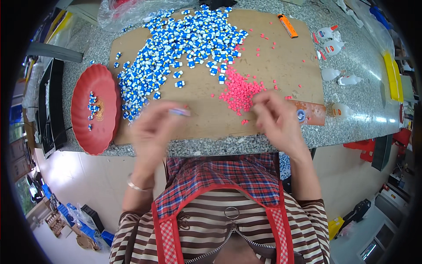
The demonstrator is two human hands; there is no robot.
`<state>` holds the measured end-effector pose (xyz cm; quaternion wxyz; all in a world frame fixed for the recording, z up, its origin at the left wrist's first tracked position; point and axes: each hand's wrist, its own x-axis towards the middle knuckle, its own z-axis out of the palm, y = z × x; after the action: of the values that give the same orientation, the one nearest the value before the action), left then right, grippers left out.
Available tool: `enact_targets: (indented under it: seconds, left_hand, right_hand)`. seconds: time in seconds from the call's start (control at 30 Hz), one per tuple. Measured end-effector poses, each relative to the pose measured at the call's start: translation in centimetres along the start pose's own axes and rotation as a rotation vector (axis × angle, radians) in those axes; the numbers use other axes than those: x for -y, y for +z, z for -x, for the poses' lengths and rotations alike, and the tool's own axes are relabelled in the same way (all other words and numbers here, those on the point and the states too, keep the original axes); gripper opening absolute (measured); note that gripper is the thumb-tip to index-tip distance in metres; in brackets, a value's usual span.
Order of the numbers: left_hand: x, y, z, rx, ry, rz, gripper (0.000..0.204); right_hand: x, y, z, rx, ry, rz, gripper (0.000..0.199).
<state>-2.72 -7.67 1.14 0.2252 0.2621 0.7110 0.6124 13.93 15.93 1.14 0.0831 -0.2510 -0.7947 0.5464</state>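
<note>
The striped shirt and plaid apron [228, 193] fill the foreground. Above them, the left hand [151, 127] pinches a small blue-and-white piece [179, 112]. The right hand [274, 116], fingers curled and blurred, reaches the pink bead pile [239, 92] at one o'clock; its hold cannot be told. This looks like the pairing step; joining would need a steady alignment.

bare cardboard [206, 119] between hands, pink pile [239, 92] ahead

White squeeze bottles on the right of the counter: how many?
5. Two with red caps near the top right, two at mid right beside the cardboard, and one lower down by the orange strip. More may be hidden under the plastic bags.
</note>
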Motion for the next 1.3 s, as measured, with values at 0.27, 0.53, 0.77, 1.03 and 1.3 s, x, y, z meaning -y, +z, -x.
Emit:
enact_targets:
  seconds: [0.27, 0.53, 0.77, 1.03, 1.3]
  left_hand:
    - [-1.9, -11.0, -2.6, -0.514, 0.358, -0.896, 0.022]
    - [0.7, 0.7, -6.5, 0.082, 0.418, -0.750, 0.023]
    - [0.2, 2.6, -5.1, 0.059, 0.404, -0.661, 0.024]
    - [-0.7, 8.7, -1.1, 0.467, -0.225, 0.361, 0.015]
    - [0.2, 8.7, -1.7, 0.630, -0.294, 0.478, 0.012]
  right_hand:
    - [-2.7, -1.0, -3.0, -0.221, -0.277, 0.492, 0.006]
    - [-1.9, -0.6, -3.0, -0.209, -0.338, 0.618, 0.006]
    - [0.0, 0.7, 1.1, -0.132, -0.361, 0.241, 0.014]
    - [2.3, 1.5, 2.5, -0.128, -0.517, 0.395, 0.016]
    - [1.0, 0.0, 2.9, 0.025, -0.443, 0.091, 0.017]
